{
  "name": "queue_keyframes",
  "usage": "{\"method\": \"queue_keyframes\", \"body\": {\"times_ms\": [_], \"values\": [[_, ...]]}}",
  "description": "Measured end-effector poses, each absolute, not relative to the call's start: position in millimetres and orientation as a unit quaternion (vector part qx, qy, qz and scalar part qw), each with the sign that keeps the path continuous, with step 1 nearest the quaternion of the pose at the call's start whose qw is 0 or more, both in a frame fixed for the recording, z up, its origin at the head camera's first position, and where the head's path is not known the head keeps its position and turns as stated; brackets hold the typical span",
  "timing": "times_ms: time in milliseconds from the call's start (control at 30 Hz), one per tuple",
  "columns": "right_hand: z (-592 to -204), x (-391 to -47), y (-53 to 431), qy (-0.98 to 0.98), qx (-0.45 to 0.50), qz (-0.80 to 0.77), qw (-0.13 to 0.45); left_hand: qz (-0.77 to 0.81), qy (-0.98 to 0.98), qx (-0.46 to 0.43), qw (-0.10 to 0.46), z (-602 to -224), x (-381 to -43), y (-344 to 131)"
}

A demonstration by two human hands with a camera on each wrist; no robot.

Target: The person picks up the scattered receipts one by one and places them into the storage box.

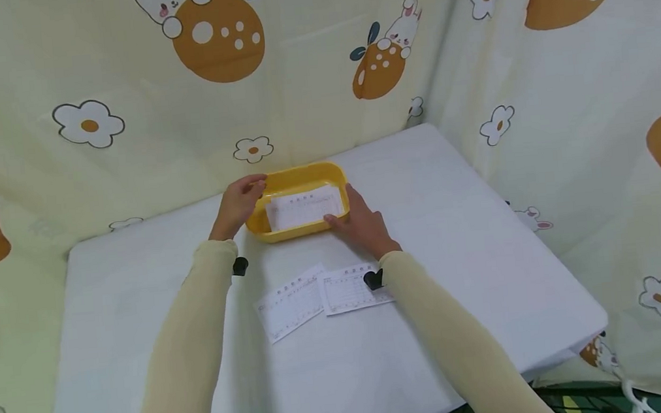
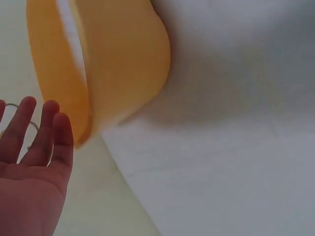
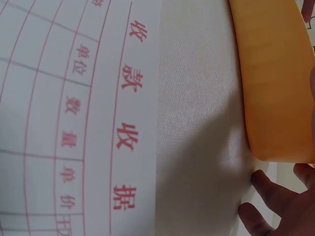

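Item: one yellow tray (image 1: 291, 233), shallow and rounded at the corners, placed at the far side of the table (image 1: 457, 235), left of its far corner. Whether its base is fully rested on the cloth cannot be told.

Contents: printed paper in the tray (image 1: 306, 208), one slip or a small stack, laid face up toward the near right; by the low wall it is presumably kept from sliding off.

Right hand (image 1: 361, 225): the tray's near right corner is held, thumb at the near rim, fingers set apart along the right end — a hold judged to be for steadying; its firmness cannot be told.

Left hand (image 1: 238, 205): placed at the tray's left end, fingers loosely extended and nothing enclosed; contact with the rim cannot be made out. The tray is thus bracketed from both ends, probably for balance.

Nearer: two loose slips, left slip (image 1: 292, 305) set aslant, right slip (image 1: 346, 290) lying beside it, red-printed and ruled; both are left face up, perhaps for legibility.

Surroundings: cream sleeves (image 1: 194, 336), a black wrist camera (image 1: 240, 266) at the left cuff, a patterned curtain (image 1: 317, 50) hung beyond.
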State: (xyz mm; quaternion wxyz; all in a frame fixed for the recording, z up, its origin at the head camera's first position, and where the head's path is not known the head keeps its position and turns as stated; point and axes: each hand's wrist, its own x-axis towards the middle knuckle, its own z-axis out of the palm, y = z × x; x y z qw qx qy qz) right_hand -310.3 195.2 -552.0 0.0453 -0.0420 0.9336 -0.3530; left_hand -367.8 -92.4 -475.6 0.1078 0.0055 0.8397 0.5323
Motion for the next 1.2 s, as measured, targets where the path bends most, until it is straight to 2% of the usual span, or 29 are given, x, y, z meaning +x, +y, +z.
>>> {"method": "queue_keyframes", "body": {"times_ms": [600, 767, 1000, 1100, 1200], "values": [[-549, -349, 236, 0.932, -0.043, -0.352, 0.074, 0.576, 0.813, -0.01, 0.087, -454, -311, -119], [-544, -357, 257, 0.933, -0.038, -0.352, 0.067, 0.555, 0.824, 0.004, 0.116, -476, -298, -109], [-543, -363, 270, 0.93, -0.031, -0.359, 0.076, 0.417, 0.89, 0.031, 0.181, -528, -277, -88], [-541, -361, 271, 0.93, -0.025, -0.357, 0.087, 0.354, 0.918, 0.055, 0.173, -547, -269, -79], [-537, -360, 274, 0.93, -0.019, -0.356, 0.091, 0.305, 0.939, 0.08, 0.137, -559, -262, -70]]}}
